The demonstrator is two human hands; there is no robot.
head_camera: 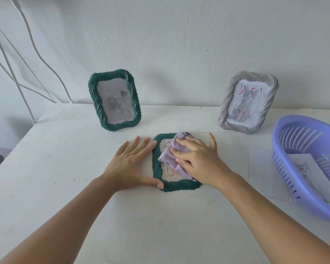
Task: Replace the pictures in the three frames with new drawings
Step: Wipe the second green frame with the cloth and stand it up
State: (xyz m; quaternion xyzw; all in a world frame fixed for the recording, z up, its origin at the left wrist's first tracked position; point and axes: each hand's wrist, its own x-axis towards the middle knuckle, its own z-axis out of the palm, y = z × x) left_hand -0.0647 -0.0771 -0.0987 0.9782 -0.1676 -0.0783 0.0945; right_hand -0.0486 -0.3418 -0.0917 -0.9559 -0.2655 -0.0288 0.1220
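Note:
A dark green frame (pixel 176 185) lies flat on the white table, holding a line drawing with red marks. My right hand (pixel 197 161) presses a lilac cloth (pixel 171 153) onto its glass. My left hand (pixel 131 161) lies flat beside the frame, fingers spread, thumb against the lower left corner. A second green frame (pixel 114 101) with a rose picture stands upright at the back left. A silver-grey frame (pixel 249 102) with a cat drawing and red strokes stands at the back right.
A lilac plastic basket (pixel 305 168) sits at the right edge, with a sheet showing a cat (pixel 303 168) inside. A white sheet of paper (pixel 263 172) lies under and beside the basket. White wall behind; thin white rods at far left.

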